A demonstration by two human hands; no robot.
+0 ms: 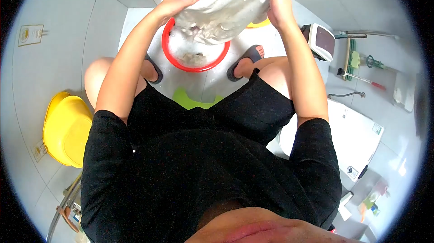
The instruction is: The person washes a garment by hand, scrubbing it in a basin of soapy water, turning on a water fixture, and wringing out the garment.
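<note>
A wet white cloth (226, 10) hangs stretched between my two hands at the top of the head view; whether it is a garment I cannot tell. My left hand (174, 6) grips its left end, thumb lying along the top. On the other end my right hand (279, 4) is closed, fingers at the upper edge. The bunched lower part of the cloth droops over a red basin (199, 69), covering its far side. White suds (187, 48) fill the basin, with more pale fabric (194, 58) partly showing in them.
Behind the cloth a yellow basin (260, 23) shows in part. My slippered feet flank the red basin, and a green stool (190, 100) is below me. A yellow tub (68, 127) is at the left wall. A white-and-grey bin (322, 42) and a white appliance (348, 134) are on the right.
</note>
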